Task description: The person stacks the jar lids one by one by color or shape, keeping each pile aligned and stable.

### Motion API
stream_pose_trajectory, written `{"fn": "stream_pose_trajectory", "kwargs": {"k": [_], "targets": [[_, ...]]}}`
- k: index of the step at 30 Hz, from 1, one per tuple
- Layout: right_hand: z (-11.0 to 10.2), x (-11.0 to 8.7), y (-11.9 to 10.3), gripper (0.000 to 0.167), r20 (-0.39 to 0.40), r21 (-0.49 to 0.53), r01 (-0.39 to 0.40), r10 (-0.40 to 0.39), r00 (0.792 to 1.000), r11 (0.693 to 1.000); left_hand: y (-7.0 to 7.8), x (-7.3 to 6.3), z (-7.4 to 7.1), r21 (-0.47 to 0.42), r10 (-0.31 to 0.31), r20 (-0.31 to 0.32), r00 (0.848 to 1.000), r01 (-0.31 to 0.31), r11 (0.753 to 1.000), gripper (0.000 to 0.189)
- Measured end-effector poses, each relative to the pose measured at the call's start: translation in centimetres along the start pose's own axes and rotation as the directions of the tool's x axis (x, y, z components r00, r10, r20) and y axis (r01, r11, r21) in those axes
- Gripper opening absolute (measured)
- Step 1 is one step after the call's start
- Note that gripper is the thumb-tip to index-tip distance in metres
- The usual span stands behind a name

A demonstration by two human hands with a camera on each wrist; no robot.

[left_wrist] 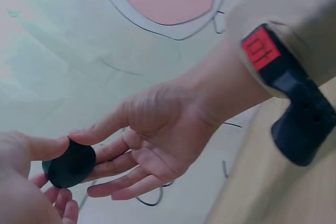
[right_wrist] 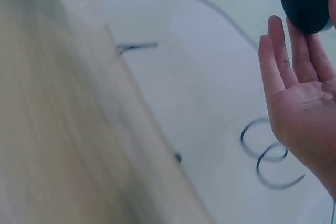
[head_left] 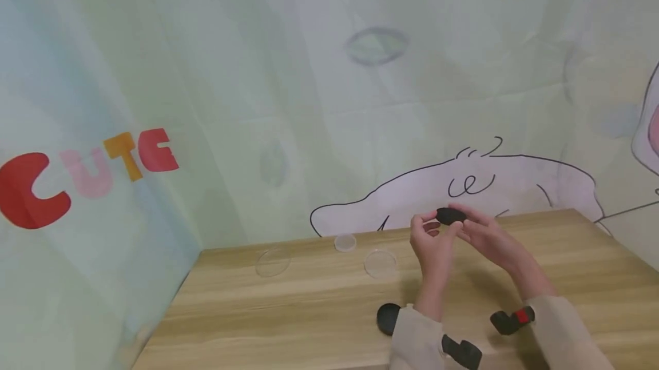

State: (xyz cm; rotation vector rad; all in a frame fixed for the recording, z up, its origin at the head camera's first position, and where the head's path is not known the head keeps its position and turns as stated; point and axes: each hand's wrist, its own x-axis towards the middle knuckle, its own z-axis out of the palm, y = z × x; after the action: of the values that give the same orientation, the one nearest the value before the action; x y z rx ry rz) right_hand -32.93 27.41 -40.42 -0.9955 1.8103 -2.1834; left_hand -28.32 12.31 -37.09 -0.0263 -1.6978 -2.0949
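A small black round disc (head_left: 450, 216) is held up over the back right part of the table, between both hands. My left hand (head_left: 434, 247) pinches its left edge with thumb and fingers. From the other side, my right hand (head_left: 489, 237) holds the right edge. In the left wrist view the disc (left_wrist: 70, 164) shows a smooth dark face, with the right thumb on its upper rim and a finger under it. The right wrist view has the disc (right_wrist: 306, 2) at the top right, with the right hand's other fingers (right_wrist: 281, 56) stretched out straight.
Clear round dish-like pieces (head_left: 380, 263) lie along the back of the wooden table (head_left: 288, 313), with a smaller frosted one (head_left: 345, 242) near the back edge. A shallow black round piece (head_left: 388, 319) lies beside the left sleeve. A printed curtain (head_left: 268, 101) hangs behind.
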Motion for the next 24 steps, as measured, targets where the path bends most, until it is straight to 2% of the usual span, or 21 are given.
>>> {"fn": "stream_pose_trajectory", "kwargs": {"k": [4, 7, 11, 15, 17, 21, 24], "targets": [[1.8, 0.8, -1.4, 0.039, -0.025, -0.021, 0.004, -0.005, 1.0, 1.0, 1.7, 0.8, -1.6, 0.014, -0.038, 0.062, 0.997, 0.038, 0.999, 0.034], [3.1, 1.0, -2.4, 0.039, -0.05, -0.056, -0.004, 0.002, 0.999, 0.998, 2.4, 1.0, -2.9, 0.031, -0.034, 0.126, 0.992, 0.03, 0.999, 0.034], [4.6, 1.1, -3.0, 0.039, -0.084, -0.171, -0.054, 0.04, 0.996, 0.984, 2.6, 1.3, -5.2, 0.067, 0.046, 0.205, 0.978, -0.061, 0.996, 0.037], [5.9, 1.6, -2.9, 0.045, -0.09, -0.271, -0.11, 0.089, 0.992, 0.956, 2.3, 1.5, -7.8, 0.123, 0.128, 0.263, 0.956, -0.165, 0.979, 0.04], [6.4, 1.8, -2.6, 0.048, -0.082, -0.311, -0.129, 0.108, 0.991, 0.942, 2.0, 1.6, -9.1, 0.146, 0.143, 0.287, 0.947, -0.191, 0.971, 0.042], [7.5, 2.0, -1.7, 0.052, -0.052, -0.361, -0.137, 0.127, 0.991, 0.923, 1.3, 1.6, -11.0, 0.195, 0.133, 0.329, 0.935, -0.205, 0.959, 0.049], [8.2, 2.0, -1.0, 0.053, -0.018, -0.371, -0.146, 0.15, 0.988, 0.917, 0.6, 1.6, -12.4, 0.261, 0.138, 0.364, 0.921, -0.243, 0.934, 0.054]]}}
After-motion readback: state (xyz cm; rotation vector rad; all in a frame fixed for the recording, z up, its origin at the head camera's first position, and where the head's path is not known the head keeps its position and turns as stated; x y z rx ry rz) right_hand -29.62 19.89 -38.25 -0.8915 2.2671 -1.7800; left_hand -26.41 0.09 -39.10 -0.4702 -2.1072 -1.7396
